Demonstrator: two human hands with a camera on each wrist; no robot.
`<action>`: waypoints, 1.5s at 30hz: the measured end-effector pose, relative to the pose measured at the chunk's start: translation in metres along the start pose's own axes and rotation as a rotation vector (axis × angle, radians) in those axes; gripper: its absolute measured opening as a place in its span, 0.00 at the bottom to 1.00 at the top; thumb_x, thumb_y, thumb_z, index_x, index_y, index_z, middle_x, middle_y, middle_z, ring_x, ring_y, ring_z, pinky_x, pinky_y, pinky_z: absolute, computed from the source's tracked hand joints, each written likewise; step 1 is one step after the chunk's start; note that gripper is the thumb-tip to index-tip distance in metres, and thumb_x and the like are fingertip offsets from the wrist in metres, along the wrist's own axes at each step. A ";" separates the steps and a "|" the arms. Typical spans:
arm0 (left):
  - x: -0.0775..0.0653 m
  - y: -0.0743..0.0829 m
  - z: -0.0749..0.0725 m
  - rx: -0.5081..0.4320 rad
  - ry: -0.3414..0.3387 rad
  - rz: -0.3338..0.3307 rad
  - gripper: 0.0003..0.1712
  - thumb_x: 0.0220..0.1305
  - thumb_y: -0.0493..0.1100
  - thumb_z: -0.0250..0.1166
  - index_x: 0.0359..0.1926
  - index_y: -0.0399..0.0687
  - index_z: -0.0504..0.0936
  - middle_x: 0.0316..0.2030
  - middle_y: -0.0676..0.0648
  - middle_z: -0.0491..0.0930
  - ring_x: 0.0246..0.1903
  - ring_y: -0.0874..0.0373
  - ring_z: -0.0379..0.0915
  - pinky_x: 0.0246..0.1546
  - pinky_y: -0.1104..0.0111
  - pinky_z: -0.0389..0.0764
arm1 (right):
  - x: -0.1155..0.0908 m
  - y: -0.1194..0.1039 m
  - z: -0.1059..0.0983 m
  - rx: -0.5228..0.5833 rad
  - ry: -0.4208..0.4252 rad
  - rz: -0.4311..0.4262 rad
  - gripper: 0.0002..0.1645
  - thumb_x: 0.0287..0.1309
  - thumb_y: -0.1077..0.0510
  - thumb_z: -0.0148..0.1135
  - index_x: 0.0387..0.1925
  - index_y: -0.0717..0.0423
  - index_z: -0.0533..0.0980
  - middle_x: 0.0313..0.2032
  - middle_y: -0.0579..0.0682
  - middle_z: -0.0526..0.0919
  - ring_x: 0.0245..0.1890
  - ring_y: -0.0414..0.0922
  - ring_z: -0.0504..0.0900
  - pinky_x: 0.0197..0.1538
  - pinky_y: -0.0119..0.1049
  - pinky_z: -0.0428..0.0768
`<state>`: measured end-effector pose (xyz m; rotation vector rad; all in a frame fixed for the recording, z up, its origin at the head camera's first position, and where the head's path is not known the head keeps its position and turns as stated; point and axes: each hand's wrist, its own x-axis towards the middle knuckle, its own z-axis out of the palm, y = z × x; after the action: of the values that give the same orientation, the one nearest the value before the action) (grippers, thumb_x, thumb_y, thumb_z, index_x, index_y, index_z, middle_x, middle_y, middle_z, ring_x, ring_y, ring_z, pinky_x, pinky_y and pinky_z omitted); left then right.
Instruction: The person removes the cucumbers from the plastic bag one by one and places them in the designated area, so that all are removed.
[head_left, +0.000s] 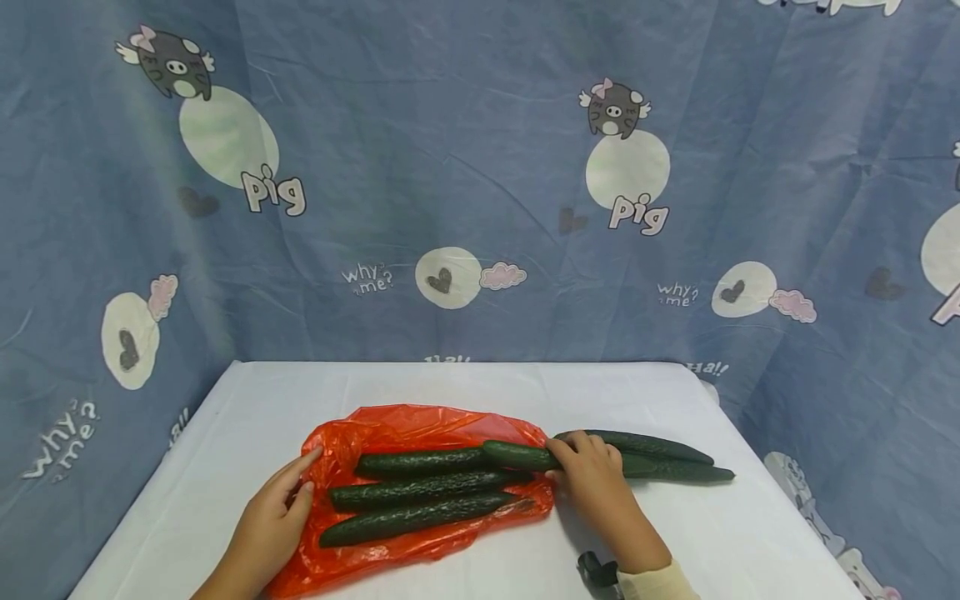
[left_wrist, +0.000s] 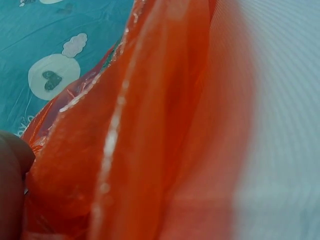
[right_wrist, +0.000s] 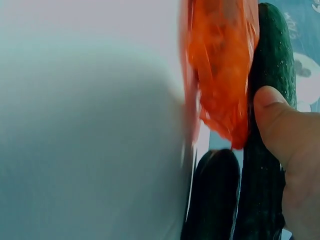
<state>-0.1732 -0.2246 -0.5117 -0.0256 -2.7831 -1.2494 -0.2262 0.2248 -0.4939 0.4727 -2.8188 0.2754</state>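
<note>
The right hand is gripping one cucumber: its fingers are bending over the far side and the thumb is pressing on the near side, as the right wrist view is showing. The left end of this cucumber is lying above the bag, over the right part of the rearmost of three cucumbers. These three are lying on the red plastic, roughly side by side, with their ends pointing left and right. The left hand is touching the left edge of the bag, and its thumb and index finger are standing apart (whether it is pinching the plastic, I cannot tell). To the right of the right hand, a far cucumber is lying on the table, and a nearer green length is showing in front of it (I cannot tell if this belongs to the gripped cucumber). A pale sleeve is covering the right forearm, and a black device is sitting beside its cuff. Behind the table, a blue cloth with pig drawings is hanging.
</note>
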 end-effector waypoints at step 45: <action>0.002 -0.001 0.000 -0.003 -0.025 -0.041 0.32 0.82 0.40 0.51 0.82 0.52 0.60 0.78 0.34 0.61 0.74 0.32 0.61 0.65 0.39 0.72 | -0.044 0.074 -0.026 0.001 -0.223 0.160 0.30 0.60 0.44 0.74 0.63 0.41 0.79 0.52 0.45 0.79 0.54 0.51 0.76 0.53 0.61 0.74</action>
<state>-0.1748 -0.2250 -0.5123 0.0162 -2.8172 -1.2711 -0.2057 0.3117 -0.4929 0.2942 -3.0806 0.2708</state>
